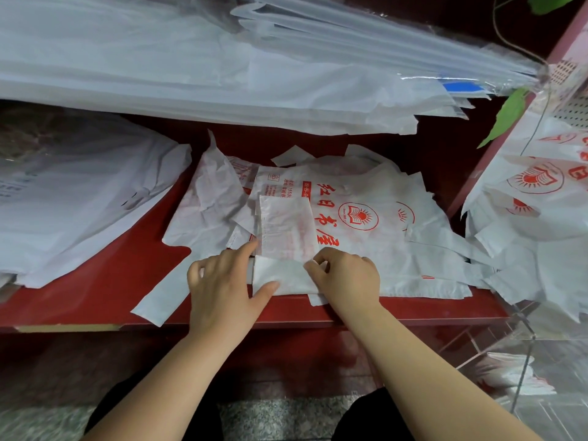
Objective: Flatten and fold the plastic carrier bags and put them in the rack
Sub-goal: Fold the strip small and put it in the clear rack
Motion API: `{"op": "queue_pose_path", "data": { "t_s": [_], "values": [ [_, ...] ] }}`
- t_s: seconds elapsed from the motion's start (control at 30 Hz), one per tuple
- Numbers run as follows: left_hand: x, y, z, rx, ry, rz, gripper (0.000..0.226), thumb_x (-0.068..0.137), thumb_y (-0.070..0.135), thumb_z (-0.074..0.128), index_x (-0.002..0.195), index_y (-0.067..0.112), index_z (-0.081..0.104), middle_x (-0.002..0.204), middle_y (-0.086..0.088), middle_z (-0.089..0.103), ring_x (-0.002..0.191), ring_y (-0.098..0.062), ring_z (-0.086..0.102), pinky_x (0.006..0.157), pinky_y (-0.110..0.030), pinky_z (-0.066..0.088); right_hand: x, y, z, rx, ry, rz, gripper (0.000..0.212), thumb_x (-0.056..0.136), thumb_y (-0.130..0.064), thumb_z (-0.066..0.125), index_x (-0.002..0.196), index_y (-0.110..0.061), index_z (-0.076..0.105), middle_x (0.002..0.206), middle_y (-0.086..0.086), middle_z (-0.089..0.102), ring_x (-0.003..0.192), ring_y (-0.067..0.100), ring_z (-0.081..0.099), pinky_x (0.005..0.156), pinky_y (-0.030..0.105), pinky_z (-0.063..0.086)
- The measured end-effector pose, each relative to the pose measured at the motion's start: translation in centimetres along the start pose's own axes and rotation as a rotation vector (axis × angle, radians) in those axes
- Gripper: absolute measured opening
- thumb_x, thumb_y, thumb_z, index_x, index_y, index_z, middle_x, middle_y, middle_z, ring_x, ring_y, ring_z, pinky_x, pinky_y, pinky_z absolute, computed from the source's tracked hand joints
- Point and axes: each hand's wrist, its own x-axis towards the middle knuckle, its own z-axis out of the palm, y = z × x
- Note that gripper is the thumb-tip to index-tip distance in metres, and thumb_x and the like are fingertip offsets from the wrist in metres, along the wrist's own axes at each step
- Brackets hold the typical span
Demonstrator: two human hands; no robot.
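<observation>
Down at the front edge of a glossy red shelf (95, 281), a narrow folded white plastic carrier bag (286, 230) lies on top of a loose pile of white plastic bags with red print (366, 211). The left hand (222, 281) rests flat and spread, its thumb and forefinger pressing the near end of the bag. The right hand (346, 278) has its fingers curled and pinches the bag's turned-up fold at its right edge. A thick stack of flat translucent white bags (191, 74) fills the level above, and another stack of white bags (63, 202) lies to the left. A green leaf (506, 119) hangs at the right.
</observation>
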Motion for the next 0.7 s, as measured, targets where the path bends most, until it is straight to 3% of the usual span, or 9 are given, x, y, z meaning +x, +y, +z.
{"op": "queue_pose_path", "data": {
  "t_s": [0.07, 0.13, 0.27, 0.37, 0.47, 0.6, 0.7],
  "values": [
    [-0.2, -0.5, 0.1, -0.039, -0.009, 0.154, 0.041, 0.072, 0.036, 0.062, 0.109, 0.02, 0.054, 0.102, -0.006, 0.064, 0.098, -0.021, 0.054, 0.088, -0.033, 0.026, 0.2, -0.1, 0.1, -0.01, 0.0, 0.005, 0.024, 0.089, -0.03, 0.052, 0.093, -0.009, 0.064, 0.08, 0.01, 0.069, 0.077, 0.03, 0.061, 0.08, 0.029, 0.04],
    [0.0, -0.7, 0.3, -0.103, -0.057, 0.297, 0.03, 0.078, 0.028, 0.047, 0.101, 0.019, 0.065, 0.11, -0.006, 0.065, 0.109, -0.02, 0.049, 0.094, -0.034, 0.027, 0.4, -0.2, 0.0, -0.059, -0.039, 0.037, 0.027, 0.089, -0.036, 0.051, 0.099, -0.011, 0.056, 0.085, 0.006, 0.068, 0.081, 0.027, 0.061, 0.073, 0.027, 0.038],
    [0.0, -0.7, 0.1, -0.011, -0.194, 0.377, 0.038, 0.079, 0.025, 0.038, 0.093, 0.019, 0.073, 0.096, 0.005, 0.072, 0.092, -0.011, 0.068, 0.089, -0.023, 0.045, 0.1, -0.1, -0.3, 0.027, 0.005, 0.05, 0.033, 0.088, -0.034, 0.053, 0.11, -0.009, 0.046, 0.069, -0.002, 0.054, 0.067, 0.023, 0.054, 0.062, 0.025, 0.031],
    [0.4, -0.8, -0.3, 0.029, -0.265, 0.354, 0.041, 0.079, 0.034, 0.037, 0.093, 0.019, 0.073, 0.098, 0.004, 0.071, 0.089, -0.011, 0.069, 0.083, -0.022, 0.039, -0.6, 1.4, -0.7, 0.176, 0.079, -0.274, 0.032, 0.077, -0.031, 0.053, 0.094, -0.005, 0.062, 0.078, 0.002, 0.062, 0.074, 0.021, 0.055, 0.067, 0.029, 0.041],
    [0.7, -1.1, -0.4, 0.089, -0.275, 0.396, 0.044, 0.078, 0.04, 0.037, 0.094, 0.021, 0.073, 0.1, 0.005, 0.071, 0.09, -0.01, 0.068, 0.085, -0.023, 0.037, -1.0, 2.7, -0.8, 0.006, -0.105, -0.537, 0.039, 0.073, -0.036, 0.05, 0.097, -0.01, 0.068, 0.107, 0.006, 0.067, 0.1, 0.019, 0.06, 0.089, 0.028, 0.044],
    [1.1, -1.1, -0.8, 0.1, -0.292, 0.392, 0.046, 0.073, 0.044, 0.039, 0.094, 0.02, 0.073, 0.096, 0.005, 0.071, 0.086, -0.012, 0.069, 0.082, -0.026, 0.042, -0.4, 1.7, -1.2, -0.157, -0.163, -0.605, 0.037, 0.068, -0.031, 0.046, 0.087, -0.009, 0.069, 0.084, 0.004, 0.072, 0.071, 0.021, 0.068, 0.066, 0.028, 0.054],
    [1.1, -0.4, -1.6, -0.053, -0.411, 0.306, 0.057, 0.072, 0.045, 0.039, 0.111, 0.015, 0.067, 0.112, 0.001, 0.066, 0.104, -0.02, 0.062, 0.093, -0.025, 0.029, 0.6, 0.5, -1.4, -0.183, -0.185, -0.589, 0.028, 0.066, -0.026, 0.038, 0.065, -0.01, 0.062, 0.059, 0.0, 0.062, 0.05, 0.024, 0.058, 0.049, 0.02, 0.044]
  ]
}}
